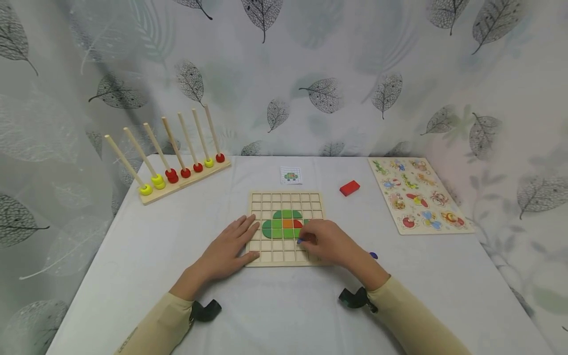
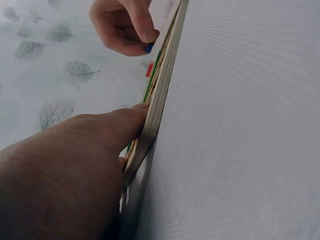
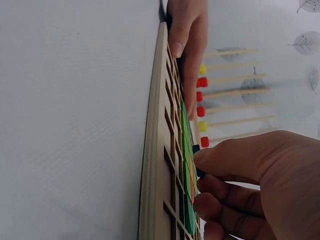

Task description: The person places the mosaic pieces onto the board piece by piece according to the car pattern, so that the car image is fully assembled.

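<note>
A wooden grid board (image 1: 262, 256) lies on the table, with green, orange and red tiles (image 1: 277, 223) set in its middle cells. My left hand (image 1: 228, 249) rests on the board's left edge, fingers spread and straight; its thumb lies on the rim in the left wrist view. Over the right part of the grid, my right hand (image 1: 328, 241) pinches a small blue tile (image 3: 196, 149) between thumb and fingers. The tile's full shape is hidden by the fingertips. Another blue piece (image 1: 373, 255) lies on the cloth beside my right wrist, partly covered by the forearm.
A small pattern card (image 1: 290, 175) lies behind the board. To its right is a red block (image 1: 349, 188). A picture puzzle board (image 1: 406, 230) lies at the right, and a wooden peg stand (image 1: 191, 183) with red and yellow beads stands at the back left.
</note>
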Demonstrator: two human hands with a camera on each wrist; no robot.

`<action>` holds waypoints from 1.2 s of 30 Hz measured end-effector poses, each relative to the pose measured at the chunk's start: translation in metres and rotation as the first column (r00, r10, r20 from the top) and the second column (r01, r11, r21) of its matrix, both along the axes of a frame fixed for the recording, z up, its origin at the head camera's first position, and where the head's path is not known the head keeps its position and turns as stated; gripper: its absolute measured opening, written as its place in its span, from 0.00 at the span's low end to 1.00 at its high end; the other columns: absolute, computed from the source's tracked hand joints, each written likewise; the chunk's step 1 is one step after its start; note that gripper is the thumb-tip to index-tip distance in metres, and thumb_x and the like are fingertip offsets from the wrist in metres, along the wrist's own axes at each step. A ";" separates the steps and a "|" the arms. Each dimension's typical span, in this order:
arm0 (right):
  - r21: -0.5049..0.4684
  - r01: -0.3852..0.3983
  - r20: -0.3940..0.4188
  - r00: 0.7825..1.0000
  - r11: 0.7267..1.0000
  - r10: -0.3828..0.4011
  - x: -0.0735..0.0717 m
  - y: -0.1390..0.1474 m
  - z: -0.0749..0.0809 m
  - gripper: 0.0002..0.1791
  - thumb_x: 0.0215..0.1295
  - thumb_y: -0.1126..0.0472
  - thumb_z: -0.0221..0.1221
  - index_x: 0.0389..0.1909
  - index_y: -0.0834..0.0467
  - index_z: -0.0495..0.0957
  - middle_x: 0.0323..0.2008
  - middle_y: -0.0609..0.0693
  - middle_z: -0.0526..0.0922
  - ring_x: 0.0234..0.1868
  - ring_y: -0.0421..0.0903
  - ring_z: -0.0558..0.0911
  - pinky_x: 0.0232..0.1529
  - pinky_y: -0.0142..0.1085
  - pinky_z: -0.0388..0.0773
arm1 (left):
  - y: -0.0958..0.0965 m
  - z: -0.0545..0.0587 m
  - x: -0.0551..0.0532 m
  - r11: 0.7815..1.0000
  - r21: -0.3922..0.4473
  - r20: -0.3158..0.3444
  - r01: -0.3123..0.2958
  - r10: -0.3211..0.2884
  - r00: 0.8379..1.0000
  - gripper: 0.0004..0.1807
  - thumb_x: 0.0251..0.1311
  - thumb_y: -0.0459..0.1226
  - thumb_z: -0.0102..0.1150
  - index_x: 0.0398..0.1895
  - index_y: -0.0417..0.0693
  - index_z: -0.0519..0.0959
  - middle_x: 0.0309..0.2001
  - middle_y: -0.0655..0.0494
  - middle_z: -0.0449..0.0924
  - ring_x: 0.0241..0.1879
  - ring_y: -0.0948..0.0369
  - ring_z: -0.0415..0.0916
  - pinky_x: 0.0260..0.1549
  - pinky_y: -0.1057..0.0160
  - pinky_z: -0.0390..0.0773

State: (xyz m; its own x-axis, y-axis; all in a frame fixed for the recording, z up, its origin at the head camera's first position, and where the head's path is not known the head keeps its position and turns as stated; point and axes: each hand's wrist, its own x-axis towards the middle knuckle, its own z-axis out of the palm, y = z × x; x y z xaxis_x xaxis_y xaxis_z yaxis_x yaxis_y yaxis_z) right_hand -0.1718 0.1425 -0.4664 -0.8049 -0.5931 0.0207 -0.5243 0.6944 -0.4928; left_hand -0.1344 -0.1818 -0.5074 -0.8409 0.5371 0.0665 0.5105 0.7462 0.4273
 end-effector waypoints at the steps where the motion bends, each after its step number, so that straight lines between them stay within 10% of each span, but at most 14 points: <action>1: 0.009 0.000 -0.005 1.000 1.000 0.000 0.000 0.000 -0.002 0.06 0.67 0.61 0.76 0.39 0.50 0.88 0.32 0.36 0.79 0.35 0.40 0.76 0.39 0.35 0.79 | 0.000 0.000 0.000 1.000 0.001 -0.001 0.001 -0.001 1.000 0.46 0.77 0.57 0.60 0.87 0.43 0.58 0.88 0.48 0.49 0.86 0.46 0.44 0.82 0.45 0.49; 36: 0.091 0.054 -0.067 0.997 0.994 -0.048 0.004 -0.010 -0.009 0.04 0.67 0.61 0.76 0.39 0.51 0.89 0.30 0.37 0.80 0.35 0.39 0.76 0.38 0.33 0.79 | 0.001 0.002 0.001 1.000 -0.007 0.007 -0.005 0.005 1.000 0.46 0.77 0.56 0.60 0.87 0.43 0.57 0.88 0.48 0.48 0.86 0.47 0.42 0.83 0.45 0.48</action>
State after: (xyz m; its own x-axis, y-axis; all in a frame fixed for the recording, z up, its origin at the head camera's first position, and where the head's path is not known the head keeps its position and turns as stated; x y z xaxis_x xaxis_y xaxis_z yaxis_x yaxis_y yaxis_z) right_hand -0.1680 0.1326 -0.4750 -0.8327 -0.5533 0.0212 -0.5161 0.7618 -0.3915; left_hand -0.1337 -0.1808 -0.5059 -0.8439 0.5334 0.0571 0.5040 0.7518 0.4253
